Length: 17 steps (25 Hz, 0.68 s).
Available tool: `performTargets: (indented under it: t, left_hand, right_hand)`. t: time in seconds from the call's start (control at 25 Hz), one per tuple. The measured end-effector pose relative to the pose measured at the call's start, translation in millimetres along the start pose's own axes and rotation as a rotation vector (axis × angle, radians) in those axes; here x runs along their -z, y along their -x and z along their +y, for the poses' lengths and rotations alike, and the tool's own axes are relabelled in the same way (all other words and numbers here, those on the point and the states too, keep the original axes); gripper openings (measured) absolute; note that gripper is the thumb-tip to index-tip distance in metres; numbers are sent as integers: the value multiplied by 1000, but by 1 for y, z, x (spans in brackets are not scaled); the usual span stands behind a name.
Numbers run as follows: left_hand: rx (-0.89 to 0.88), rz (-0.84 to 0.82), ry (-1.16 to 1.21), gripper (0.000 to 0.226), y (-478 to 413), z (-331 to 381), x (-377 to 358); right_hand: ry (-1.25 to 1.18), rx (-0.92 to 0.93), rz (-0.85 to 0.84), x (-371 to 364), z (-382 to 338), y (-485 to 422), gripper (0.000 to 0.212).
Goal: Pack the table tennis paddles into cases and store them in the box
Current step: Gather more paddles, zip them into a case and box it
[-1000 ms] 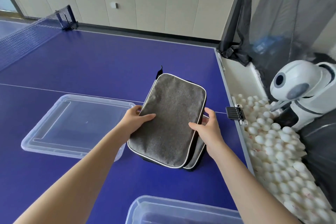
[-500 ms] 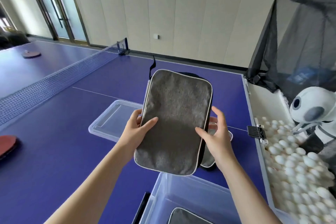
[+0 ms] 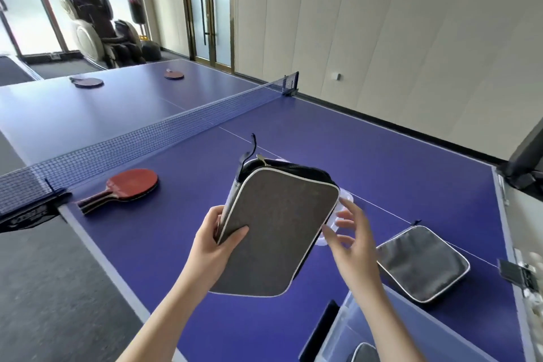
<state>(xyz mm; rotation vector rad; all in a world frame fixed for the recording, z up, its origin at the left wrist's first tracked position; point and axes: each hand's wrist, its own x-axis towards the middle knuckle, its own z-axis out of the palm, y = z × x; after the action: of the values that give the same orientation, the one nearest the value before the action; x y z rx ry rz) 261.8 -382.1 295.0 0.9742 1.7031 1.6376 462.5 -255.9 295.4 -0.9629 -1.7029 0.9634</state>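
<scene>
Table: we look across a blue table tennis table (image 3: 382,173), its net (image 3: 147,138) stretched away on our left.
Case: the grey case (image 3: 279,229) is up in the air over the table's near part, beside the clear box (image 3: 382,329).
Axis: its long axis runs from near us up and away, zipper-pull end farthest and highest.
Left hand (image 3: 211,244): grips the case's near left edge, thumb on the grey face.
Right hand (image 3: 349,244): fingers spread and loose by the right edge, holding nothing.
Change: half a second ago both our hands held the case; the right has let go.
Elsewhere: a red paddle (image 3: 129,185) lies by the net, and a second case (image 3: 423,263) lies flat on our right.
</scene>
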Motion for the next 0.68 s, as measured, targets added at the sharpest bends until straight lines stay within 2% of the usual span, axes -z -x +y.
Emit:
performTargets:
  t: [0.08, 0.2, 0.36, 0.48, 0.56, 0.68]
  left_hand:
    - [-14, 36, -87, 29, 1, -11, 44]
    - [-40, 73, -200, 37, 5, -26, 125]
    - [-91, 97, -374, 37, 8, -46, 219]
    - [-137, 117, -490, 32, 8, -61, 271]
    - [-182, 124, -573, 33, 6, -69, 297]
    - [-219, 132, -667, 37, -2, -77, 322]
  right_hand:
    - [26, 76, -2, -34, -29, -4, 32]
    - [84, 133, -138, -111, -83, -6, 15]
    - [175, 195, -371, -218, -133, 9, 12]
    - [169, 181, -432, -268, -145, 22, 10]
    - [181, 155, -485, -290, -148, 26, 14]
    - [225, 144, -522, -315, -148, 25, 8]
